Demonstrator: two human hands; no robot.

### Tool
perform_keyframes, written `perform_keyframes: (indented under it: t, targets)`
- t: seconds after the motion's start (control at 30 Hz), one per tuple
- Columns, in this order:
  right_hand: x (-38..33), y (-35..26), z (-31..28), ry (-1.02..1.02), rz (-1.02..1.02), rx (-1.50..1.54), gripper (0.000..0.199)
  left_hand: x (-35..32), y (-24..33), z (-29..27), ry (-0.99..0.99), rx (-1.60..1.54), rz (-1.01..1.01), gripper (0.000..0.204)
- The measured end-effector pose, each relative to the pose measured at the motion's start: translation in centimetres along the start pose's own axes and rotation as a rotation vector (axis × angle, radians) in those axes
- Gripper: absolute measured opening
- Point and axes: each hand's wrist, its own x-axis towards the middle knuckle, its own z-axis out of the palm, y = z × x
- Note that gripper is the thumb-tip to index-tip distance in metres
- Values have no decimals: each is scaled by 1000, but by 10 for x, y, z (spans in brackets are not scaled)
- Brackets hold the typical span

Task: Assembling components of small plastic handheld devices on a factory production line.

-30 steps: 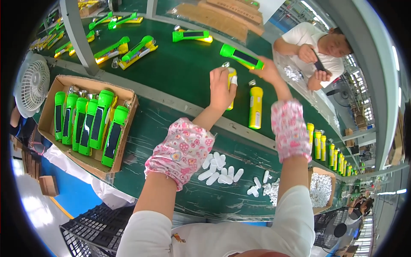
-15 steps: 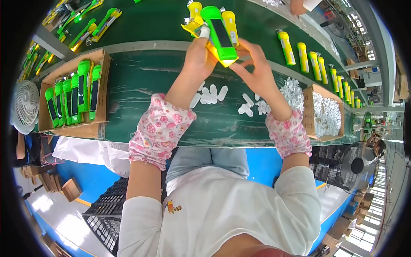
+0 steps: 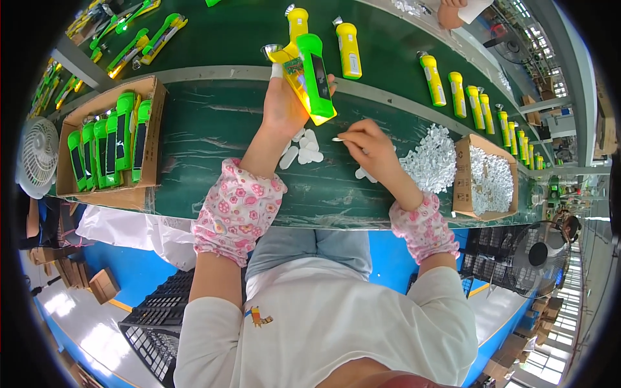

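My left hand grips a flashlight with a yellow body and a green shell that carries a dark panel. The two halves stand apart, and a green circuit board shows between them. A lamp glows near the bottom end. To its right, just above the bench, my right hand pinches a small white oval piece. Several loose white oval pieces lie beneath my left wrist. Others, partly hidden, lie under my right hand. Beyond the held flashlight stand yellow flashlight bodies.
On the left, a carton holds several green flashlights beside a white fan. A heap of clear small parts and a filled carton are at right. Yellow flashlights line the far belt. Another person's hand shows at the top.
My right hand has left the flashlight, come down toward the bench and now pinches a white oval piece. My left hand has shifted the flashlight left and lower, and its gap shows more.
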Motion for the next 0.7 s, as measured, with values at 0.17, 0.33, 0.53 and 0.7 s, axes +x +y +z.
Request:
perform_keyframes:
  t: [0.17,0.33,0.53,0.7]
  targets:
    - [16,-22,-41,117,373,731,23,-3,-9,1,-68,-8,-98,50]
    - [65,-38,-40,182,151,497,37,-12,-27,7,-201,-5,-178,49]
    - [76,-53,-40,91,139,221,33,-16,-24,7,-250,127,-163,54]
    - [74,-38,-34,100,60,178,36,-14,-24,7,-184,281,-63,47]
